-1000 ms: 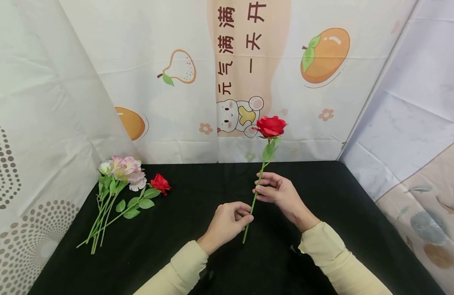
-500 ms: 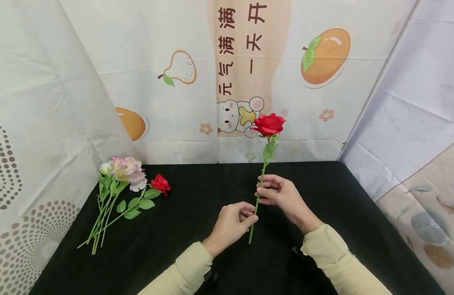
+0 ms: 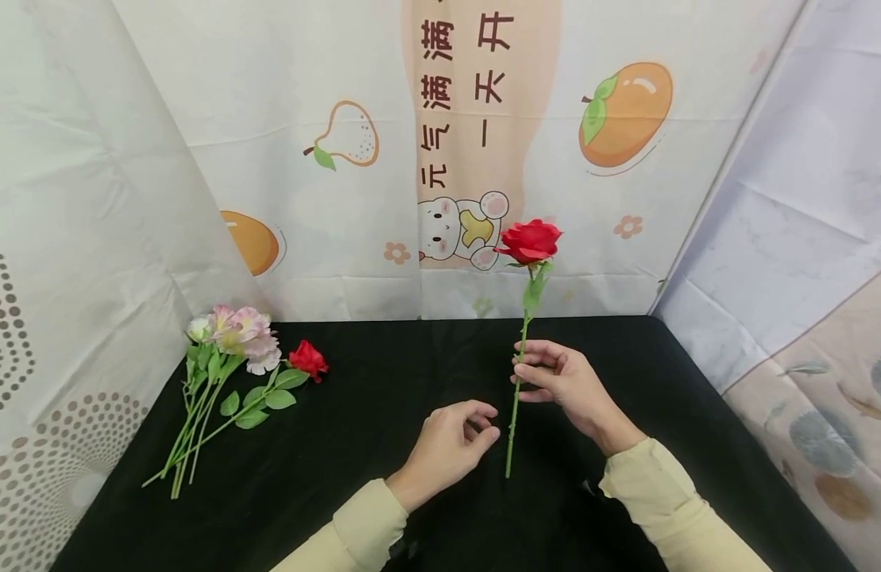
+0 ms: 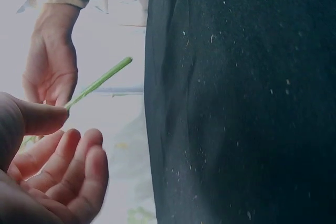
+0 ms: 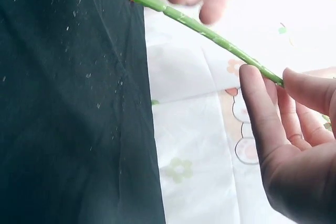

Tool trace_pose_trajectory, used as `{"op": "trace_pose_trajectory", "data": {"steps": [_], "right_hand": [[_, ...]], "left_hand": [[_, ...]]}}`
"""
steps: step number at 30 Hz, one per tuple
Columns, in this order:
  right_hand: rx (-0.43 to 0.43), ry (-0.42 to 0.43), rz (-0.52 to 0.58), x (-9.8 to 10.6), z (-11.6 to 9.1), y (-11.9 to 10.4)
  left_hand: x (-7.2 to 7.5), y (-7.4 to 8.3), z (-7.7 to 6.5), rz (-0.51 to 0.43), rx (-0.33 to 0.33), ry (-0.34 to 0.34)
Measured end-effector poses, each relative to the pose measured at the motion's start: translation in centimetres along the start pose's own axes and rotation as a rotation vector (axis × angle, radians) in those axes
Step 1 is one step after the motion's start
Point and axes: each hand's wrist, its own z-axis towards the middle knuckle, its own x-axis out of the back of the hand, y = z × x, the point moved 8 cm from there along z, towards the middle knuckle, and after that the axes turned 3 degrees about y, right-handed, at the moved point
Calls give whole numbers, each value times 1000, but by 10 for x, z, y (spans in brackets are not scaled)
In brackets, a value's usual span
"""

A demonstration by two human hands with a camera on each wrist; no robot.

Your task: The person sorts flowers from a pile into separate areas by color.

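Note:
A red rose (image 3: 531, 241) with a long green stem (image 5: 210, 34) stands nearly upright over the table. My right hand (image 3: 572, 393) pinches that stem about midway, thumb against fingers, as the right wrist view also shows. To the left of the stem, my left hand (image 3: 443, 445) hovers with loosely bent fingers and nothing between them. A gap separates its fingertips from the stem in the head view. In the left wrist view, the stem's cut end (image 4: 126, 62) sticks out beyond my left thumb (image 4: 44, 119).
Pink-and-white flowers (image 3: 247, 330) lie at the table's left side, and a second red rose (image 3: 307, 360) lies across their stems. Black cloth covers the table (image 3: 383, 357). Printed curtains (image 3: 283, 175) enclose the back and both sides.
My left hand has let go of the stem and its fingers have parted from it. The right hand has moved slightly right, carrying the rose. The flowers on the table stay put.

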Motion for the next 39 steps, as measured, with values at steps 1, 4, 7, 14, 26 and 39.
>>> {"op": "trace_pose_trajectory", "data": {"steps": [1, 4, 7, 14, 26, 39], "right_hand": [[-1, 1, -3, 2, -1, 1], [-1, 8, -18, 11, -3, 2], [0, 16, -30, 20, -5, 3], [4, 27, -58, 45, -11, 2], [-23, 125, -237, 109, -21, 6], [-67, 183, -341, 171, -23, 13]], "left_hand": [[2, 0, -1, 13, -1, -1], [8, 1, -4, 40, -6, -5], [15, 0, -7, 58, -1, -7], [42, -13, -17, 149, 37, 7], [132, -39, -31, 377, 121, 111], [224, -71, -54, 497, 235, 213]]}}
